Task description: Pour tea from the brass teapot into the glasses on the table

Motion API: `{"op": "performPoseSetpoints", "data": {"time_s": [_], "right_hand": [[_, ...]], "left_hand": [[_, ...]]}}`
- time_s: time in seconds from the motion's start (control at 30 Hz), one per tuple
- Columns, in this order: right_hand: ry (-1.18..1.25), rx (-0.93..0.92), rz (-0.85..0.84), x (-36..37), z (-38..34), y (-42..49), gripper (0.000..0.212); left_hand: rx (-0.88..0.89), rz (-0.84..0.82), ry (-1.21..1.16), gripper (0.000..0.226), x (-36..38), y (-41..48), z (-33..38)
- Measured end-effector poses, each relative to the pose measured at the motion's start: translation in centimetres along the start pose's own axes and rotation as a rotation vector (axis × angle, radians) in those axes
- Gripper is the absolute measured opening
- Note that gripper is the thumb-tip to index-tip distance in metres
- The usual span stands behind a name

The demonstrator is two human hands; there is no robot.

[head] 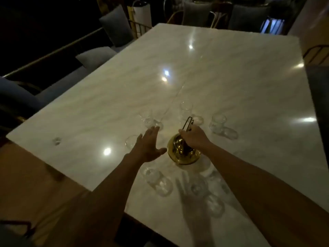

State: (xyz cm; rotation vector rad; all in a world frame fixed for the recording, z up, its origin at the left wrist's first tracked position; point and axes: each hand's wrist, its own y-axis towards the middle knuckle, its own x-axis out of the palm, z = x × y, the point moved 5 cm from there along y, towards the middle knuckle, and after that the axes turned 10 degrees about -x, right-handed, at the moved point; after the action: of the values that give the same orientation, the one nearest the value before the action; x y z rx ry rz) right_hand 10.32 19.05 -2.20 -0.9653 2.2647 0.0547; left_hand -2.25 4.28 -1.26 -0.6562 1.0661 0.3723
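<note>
The brass teapot (179,154) stands on the white marble table (222,77), near its front middle. My right hand (195,139) is shut on its upright wire handle. My left hand (148,146) hovers open just left of the pot, fingers spread, partly over a clear glass (130,141). Several more clear glasses ring the pot: one at far left (146,118), one behind the pot (186,108), one at the right (218,123), one in front (153,175) and others under my right forearm. All look empty in the dim light.
Grey upholstered chairs (115,25) line the left and far sides of the table. A wooden surface (35,175) adjoins the table's front left corner. A small wet mark (57,140) sits near the table's left edge.
</note>
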Motion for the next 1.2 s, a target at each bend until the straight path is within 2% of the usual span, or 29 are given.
{"op": "performPoseSetpoints", "data": {"time_s": [0.2,0.27,0.33,0.4,0.6,0.83,1.03,1.2], "right_hand": [[0.267,0.125,0.177,2.2,0.4,2.0,0.037],[0.327,0.14,0.232,2.7,0.6,2.3,0.044],[0.376,0.154,0.258,3.5,1.3,2.3,0.038],[0.376,0.143,0.292,3.6,1.2,1.8,0.024],[0.267,0.065,0.262,2.8,0.5,-0.5,0.026],[0.228,-0.064,0.23,0.2,-0.7,-2.7,0.027],[0.197,-0.241,0.179,-3.6,-4.1,-5.3,0.027],[0.182,-0.38,0.201,-7.2,-7.0,-7.8,0.026]], "left_hand": [[0.125,-0.169,0.096,0.099,3.2,4.0,0.7],[0.188,-0.207,0.137,0.101,3.8,4.9,1.2],[0.236,-0.241,0.146,0.101,4.5,5.3,1.8],[0.278,-0.259,0.137,0.104,5.0,5.7,2.4],[0.394,-0.278,0.167,0.111,6.7,5.9,3.6],[0.365,-0.264,0.155,0.113,7.4,4.4,3.5],[0.344,-0.066,0.034,0.125,6.0,0.5,4.7],[0.408,0.161,-0.12,0.138,3.7,-2.1,6.6]]}}
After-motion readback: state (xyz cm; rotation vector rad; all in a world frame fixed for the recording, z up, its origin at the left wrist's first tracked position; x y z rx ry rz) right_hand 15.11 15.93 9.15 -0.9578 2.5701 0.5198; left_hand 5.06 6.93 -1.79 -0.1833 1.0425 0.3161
